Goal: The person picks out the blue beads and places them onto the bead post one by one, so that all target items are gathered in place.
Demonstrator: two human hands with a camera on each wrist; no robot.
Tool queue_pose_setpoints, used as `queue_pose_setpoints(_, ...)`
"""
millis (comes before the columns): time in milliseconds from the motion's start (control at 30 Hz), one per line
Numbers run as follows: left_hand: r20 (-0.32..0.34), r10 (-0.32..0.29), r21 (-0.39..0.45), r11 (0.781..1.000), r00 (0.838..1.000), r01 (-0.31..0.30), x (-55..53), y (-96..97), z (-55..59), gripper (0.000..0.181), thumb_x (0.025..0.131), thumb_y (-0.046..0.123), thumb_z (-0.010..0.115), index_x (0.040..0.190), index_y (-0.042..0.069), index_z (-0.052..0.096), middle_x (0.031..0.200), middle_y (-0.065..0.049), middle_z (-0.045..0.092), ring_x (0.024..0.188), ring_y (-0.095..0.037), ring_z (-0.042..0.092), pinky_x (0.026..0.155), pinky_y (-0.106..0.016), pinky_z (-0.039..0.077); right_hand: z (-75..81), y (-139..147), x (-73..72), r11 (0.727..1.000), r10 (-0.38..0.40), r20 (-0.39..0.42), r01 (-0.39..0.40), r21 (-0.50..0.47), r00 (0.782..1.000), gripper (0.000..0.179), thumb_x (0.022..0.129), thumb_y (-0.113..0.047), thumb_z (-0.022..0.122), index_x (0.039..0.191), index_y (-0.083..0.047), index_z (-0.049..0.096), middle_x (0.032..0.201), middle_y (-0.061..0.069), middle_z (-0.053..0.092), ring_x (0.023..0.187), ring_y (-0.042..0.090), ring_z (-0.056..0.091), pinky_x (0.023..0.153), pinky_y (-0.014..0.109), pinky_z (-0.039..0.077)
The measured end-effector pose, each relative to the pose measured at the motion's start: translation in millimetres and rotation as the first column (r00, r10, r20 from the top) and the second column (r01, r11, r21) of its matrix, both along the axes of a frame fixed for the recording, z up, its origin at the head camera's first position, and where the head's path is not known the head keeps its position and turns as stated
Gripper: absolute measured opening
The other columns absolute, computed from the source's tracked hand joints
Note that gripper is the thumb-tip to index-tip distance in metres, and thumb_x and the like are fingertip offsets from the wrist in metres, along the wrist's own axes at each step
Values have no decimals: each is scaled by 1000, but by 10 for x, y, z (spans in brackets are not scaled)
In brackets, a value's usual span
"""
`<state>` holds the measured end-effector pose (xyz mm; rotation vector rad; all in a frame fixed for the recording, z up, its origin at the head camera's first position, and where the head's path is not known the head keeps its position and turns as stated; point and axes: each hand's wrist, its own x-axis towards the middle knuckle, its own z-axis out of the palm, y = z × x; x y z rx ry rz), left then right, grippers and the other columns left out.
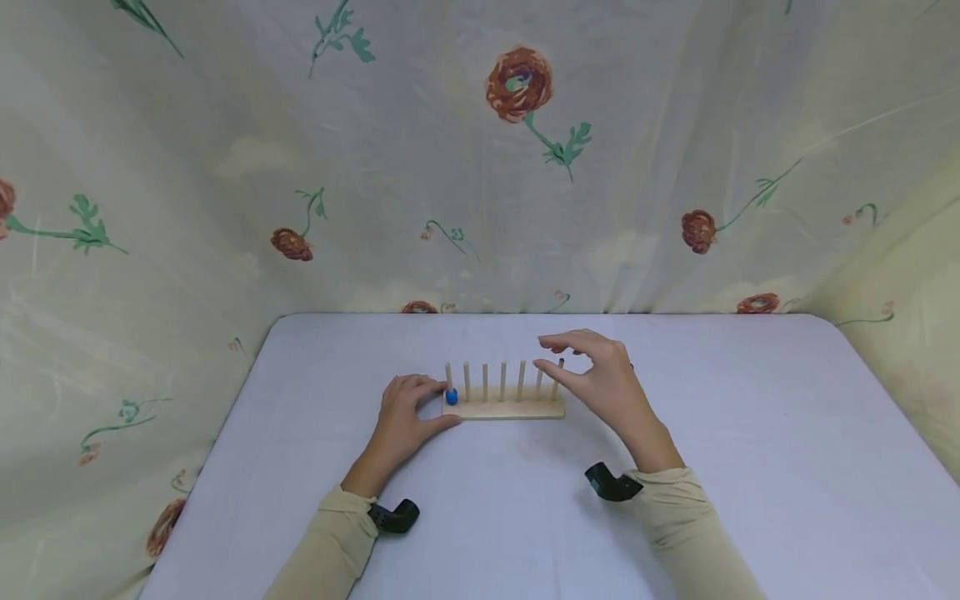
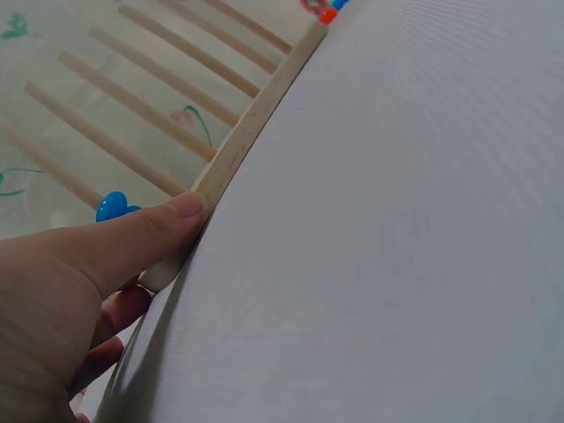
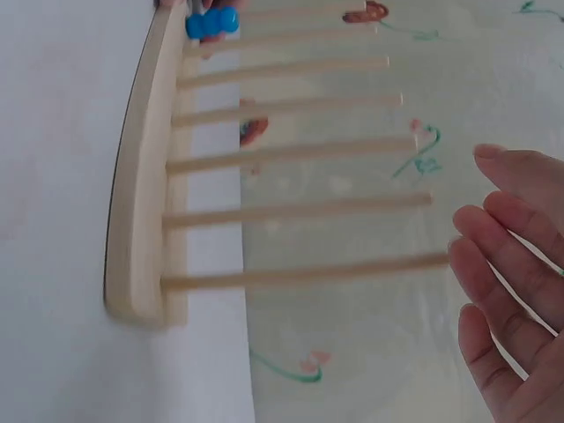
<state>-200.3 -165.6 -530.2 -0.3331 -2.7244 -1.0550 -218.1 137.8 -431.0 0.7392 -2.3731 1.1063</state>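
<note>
On the table lies a wooden peg rack (image 1: 510,410), a long narrow base with a row of several upright pegs. A blue bead (image 1: 452,397) sits low on its leftmost peg; the right wrist view shows this blue bead (image 3: 212,21) as lobed. My left hand (image 1: 405,417) grips the rack's left end, with the thumb (image 2: 163,227) on the front edge and the fingers round the end. Above the rack's right end hovers my right hand (image 1: 600,375), thumb and fingers apart and nothing between them. The right wrist view has this hand (image 3: 520,291) beside the peg tips.
Beyond the rack's far end, small orange (image 2: 329,16) and blue pieces show in the left wrist view; my right hand mostly hides that spot in the head view. A white cloth covers the table (image 1: 495,500). A flowered curtain (image 1: 420,167) hangs behind its back edge.
</note>
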Motion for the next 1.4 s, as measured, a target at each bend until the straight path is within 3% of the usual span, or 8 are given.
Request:
queue_pose_setpoints(300,10,9,-5,1000,1000,-9,-3,9,3,55,74,33,94,122,13,76,121,-7,71,122,-29,56,117,-56,34,-116,418,9,996,-71,38,69,59,997,31,83,-13,88,113,-13,79,99,1,80,83,12,68,67,21,51)
queue_pose_setpoints(500,1,9,-2,1000,1000,-9,-3,8,-7,55,74,32,94,122,13,76,120,-8,71,121,-29,56,116,-56,35,-198,640,42,985,-93,148,69,159,985,26,86,-16,85,110,-11,80,100,4,80,80,16,66,63,21,49)
queue_pose_setpoints(933,3,10,4,1000,1000,-10,0,7,-4,54,74,32,94,122,13,76,121,-8,71,121,-29,56,116,-56,34,-341,1017,116,940,-161,345,38,339,925,24,87,-15,83,110,-9,80,97,3,78,84,14,62,71,27,49)
queue_pose_setpoints(1233,1,10,14,1000,1000,-10,6,12,13,54,74,30,94,121,12,76,120,-8,71,121,-30,56,116,-56,34,-494,1144,94,940,-175,387,36,340,905,18,89,-15,82,106,-10,80,92,-1,76,82,11,62,68,24,46)
queue_pose_setpoints(1400,15,12,6,1000,1000,-12,10,12,14,54,74,31,94,122,12,76,122,-9,71,121,-30,55,116,-55,35,-537,1130,87,932,-194,427,30,361,883,18,90,-14,81,107,-8,80,89,-1,74,81,12,61,70,25,50)
